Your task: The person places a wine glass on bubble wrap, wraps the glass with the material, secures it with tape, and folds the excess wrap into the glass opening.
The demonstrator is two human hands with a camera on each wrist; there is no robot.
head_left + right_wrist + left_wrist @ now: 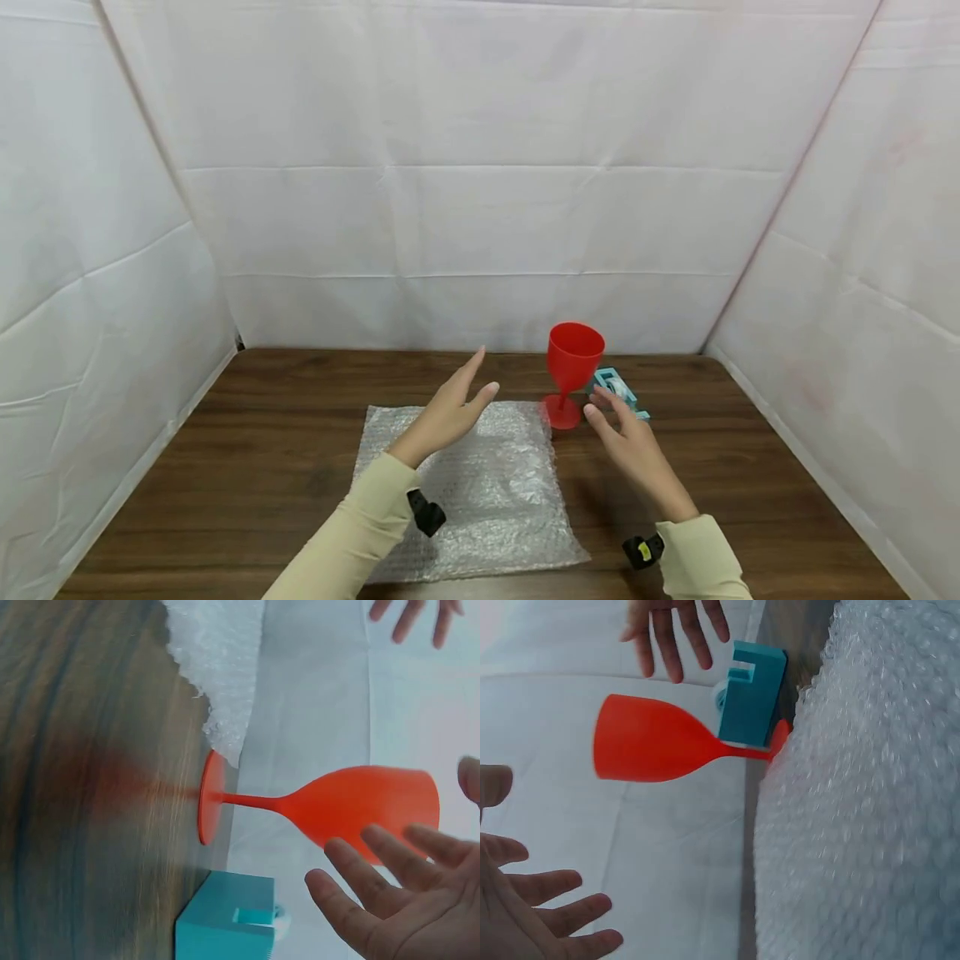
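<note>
A red goblet point(574, 354) stands upright on the table, its round foot beside the right edge of a sheet of bubble wrap point(495, 492). Over the sheet, my left hand point(447, 414) is raised with its fingers extended, holding nothing. My right hand point(630, 442) hovers to the right of the goblet, fingers spread and bare of any object. In the right wrist view its fingers point(367, 885) overlap the goblet's bowl point(367, 802), though I see no grip. Behind the right fingertips sits a teal tape dispenser point(754, 697) with a roll of clear tape, partly hidden in the head view.
The dark wood table point(300, 467) is enclosed by white cloth walls point(480, 217) at the back and both sides. The bubble wrap lies flat and reaches toward the table's near edge.
</note>
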